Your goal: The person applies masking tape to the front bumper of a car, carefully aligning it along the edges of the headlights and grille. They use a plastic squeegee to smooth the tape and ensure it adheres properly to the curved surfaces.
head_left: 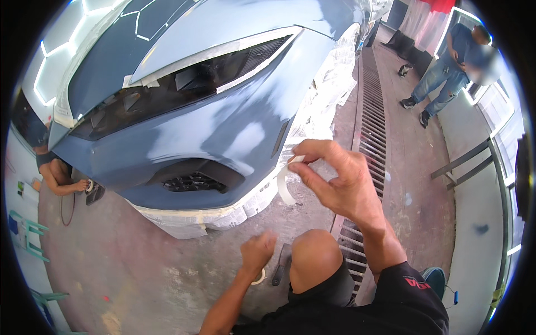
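Note:
My right hand [343, 178] is raised beside the car's front corner. Its thumb and fingers pinch the upper end of a strip of pale masking tape [286, 190], which hangs down in a curve. Lower down, my left hand [258, 250] is curled closed and a little blurred; whatever may be inside its fingers is hidden. A ring-shaped tape roll [258, 277] shows partly behind my left wrist; whether it touches the wrist I cannot tell. Before me stands a grey-blue car body [184, 134], its lower edge lined with taped masking paper [237, 215].
At the left, a crouching person's hand holds a tape roll [90, 185]. Another person [446, 72] stands at the far right. A floor grate [374, 123] runs along the car's right side. Green stools [30, 237] stand left. A dark flat tool [279, 268] lies near my knee.

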Demonstrator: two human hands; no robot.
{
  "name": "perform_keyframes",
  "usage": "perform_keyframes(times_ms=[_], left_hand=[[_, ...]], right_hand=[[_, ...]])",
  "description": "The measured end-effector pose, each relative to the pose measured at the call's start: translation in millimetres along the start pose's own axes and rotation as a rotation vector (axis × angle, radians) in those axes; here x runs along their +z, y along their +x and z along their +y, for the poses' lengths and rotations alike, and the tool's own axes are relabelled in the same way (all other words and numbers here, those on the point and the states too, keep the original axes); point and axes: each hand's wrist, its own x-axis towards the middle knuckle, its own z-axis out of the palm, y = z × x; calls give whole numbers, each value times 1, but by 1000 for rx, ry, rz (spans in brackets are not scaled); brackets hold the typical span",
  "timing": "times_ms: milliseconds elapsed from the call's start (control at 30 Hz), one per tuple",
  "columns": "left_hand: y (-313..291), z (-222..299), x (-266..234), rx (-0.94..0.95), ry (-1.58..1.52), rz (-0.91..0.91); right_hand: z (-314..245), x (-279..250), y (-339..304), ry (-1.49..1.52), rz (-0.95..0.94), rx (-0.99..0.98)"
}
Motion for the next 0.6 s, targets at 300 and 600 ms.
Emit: perform_keyframes(times_ms=[300,600], left_hand=[[172,141,-240,666,325,793],[161,173,-207,450,-648,150]], right_hand=[[9,-2,-3,86,186,-104],[22,0,-7,226,170,96]])
